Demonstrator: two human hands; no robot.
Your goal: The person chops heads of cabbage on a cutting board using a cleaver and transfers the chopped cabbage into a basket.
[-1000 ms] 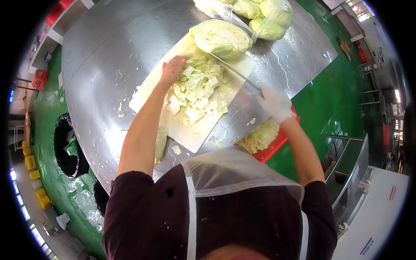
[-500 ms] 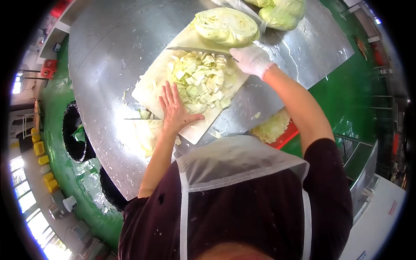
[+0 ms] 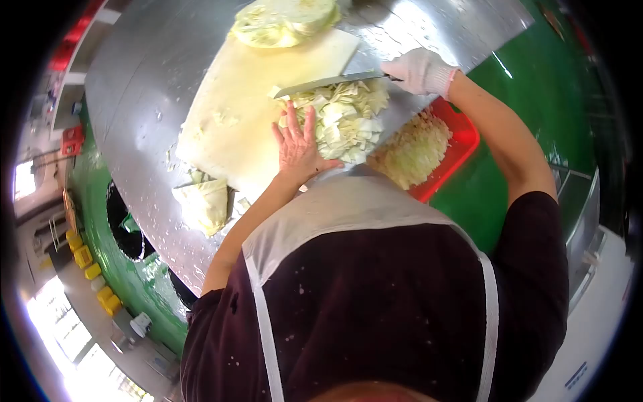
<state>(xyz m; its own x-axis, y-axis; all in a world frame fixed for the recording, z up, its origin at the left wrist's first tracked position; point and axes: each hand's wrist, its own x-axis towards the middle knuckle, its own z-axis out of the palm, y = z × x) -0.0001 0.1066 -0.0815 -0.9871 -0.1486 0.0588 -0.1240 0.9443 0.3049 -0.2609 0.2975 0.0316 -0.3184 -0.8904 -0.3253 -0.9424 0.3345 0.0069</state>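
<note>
My right hand [image 3: 420, 70], in a white glove, is closed around the handle of a knife [image 3: 329, 83]. The long blade lies along the far side of a pile of chopped cabbage [image 3: 345, 124]. Bare and with fingers spread, my left hand [image 3: 299, 146] rests against the pile's near left side. The cabbage sits at the right edge of a pale cutting board [image 3: 224, 114], partly over the metal table. A halved cabbage [image 3: 284, 20] lies at the board's far end.
Below the table's right edge stands a red bin [image 3: 462, 144] with chopped cabbage [image 3: 418, 151] in it. A cabbage chunk [image 3: 204, 204] lies left of the board on the metal table [image 3: 144, 134]. A black bin [image 3: 124, 228] stands on the green floor at left.
Both hands and the knife have swept the chopped cabbage across the board toward its right edge and the red bin. The camera view has shifted, and more of the bin shows.
</note>
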